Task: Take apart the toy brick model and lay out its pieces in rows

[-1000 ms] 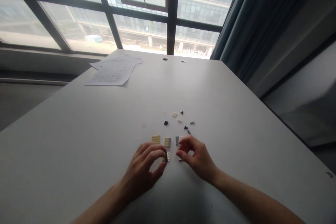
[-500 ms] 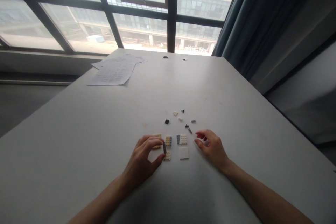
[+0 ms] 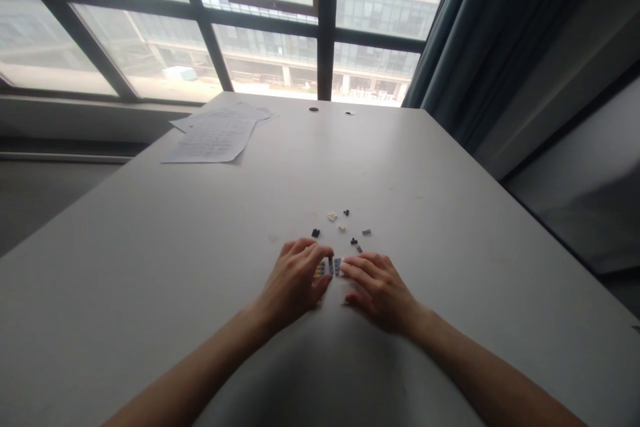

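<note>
My left hand (image 3: 299, 278) pinches a narrow dark grey brick (image 3: 331, 265) upright between thumb and fingertips. Beside that brick, a studded plate in yellow and grey (image 3: 319, 269) is partly covered by the same hand. To the right my right hand (image 3: 376, 285) bends over the bricks, thumb apart from the fingers. Its fingertips are at a grey studded piece (image 3: 337, 266) that was seen joined to a white one, now mostly covered. A smooth white square tile (image 3: 345, 303) is nearly hidden under the right hand, with only an edge showing.
Beyond my hands lie several small pieces: a black brick (image 3: 315, 233), white pieces (image 3: 332, 217), a grey piece (image 3: 367, 232) and small black pieces (image 3: 354, 241). Printed papers (image 3: 213, 137) lie at the far left of the white table (image 3: 425, 213). A window and curtain (image 3: 450, 53) stand behind.
My left hand has moved right and slightly up with the dark grey brick, over to the gap between the plates. My right hand has moved left, onto the white and grey pieces.
</note>
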Motion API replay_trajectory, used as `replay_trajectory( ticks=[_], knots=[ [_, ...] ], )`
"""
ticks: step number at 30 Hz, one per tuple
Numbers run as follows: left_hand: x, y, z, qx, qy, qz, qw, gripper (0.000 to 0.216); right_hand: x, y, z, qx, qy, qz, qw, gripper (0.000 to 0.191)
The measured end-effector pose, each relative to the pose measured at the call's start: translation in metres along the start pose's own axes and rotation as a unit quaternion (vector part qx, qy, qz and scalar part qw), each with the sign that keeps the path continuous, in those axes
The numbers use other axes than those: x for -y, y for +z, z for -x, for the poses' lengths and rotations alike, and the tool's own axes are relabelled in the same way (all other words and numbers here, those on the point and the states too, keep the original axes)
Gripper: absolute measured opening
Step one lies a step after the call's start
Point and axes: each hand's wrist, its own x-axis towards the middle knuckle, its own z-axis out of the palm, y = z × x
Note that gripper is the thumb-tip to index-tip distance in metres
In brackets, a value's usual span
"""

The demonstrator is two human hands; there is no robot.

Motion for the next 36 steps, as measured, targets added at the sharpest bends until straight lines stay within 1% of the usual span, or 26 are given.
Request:
replay_trajectory(
  ticks=[2,5,9,16,23,28,36],
  knots=[
    [-0.002,0.004,-0.009,0.027,-0.008,-0.011,1.000,0.027,0.001,0.000,-0.001,0.001,0.002,-0.005,1.000,0.044],
    [-0.002,0.011,-0.016,0.064,-0.019,-0.027,0.997,0.030,0.001,0.000,-0.001,-0.002,0.019,-0.018,1.000,0.041],
    [-0.001,0.015,-0.017,0.088,-0.013,-0.045,0.995,0.031,0.001,-0.001,0.000,-0.008,0.043,-0.030,0.999,0.038],
    [0.000,0.017,-0.016,0.086,-0.011,-0.040,0.995,0.030,0.002,-0.001,0.001,-0.014,0.060,-0.036,0.997,0.030],
    [0.002,0.017,-0.016,0.102,-0.022,-0.023,0.994,0.027,0.001,-0.001,0.002,-0.012,0.061,-0.032,0.998,0.022],
    [0.001,0.017,-0.017,0.112,-0.029,-0.015,0.993,0.026,0.001,0.000,0.001,-0.019,0.061,-0.029,0.998,0.021],
    [0.000,0.017,-0.018,0.117,-0.020,-0.010,0.993,0.023,0.001,0.000,0.002,-0.023,0.065,-0.030,0.997,0.020]
  ],
)
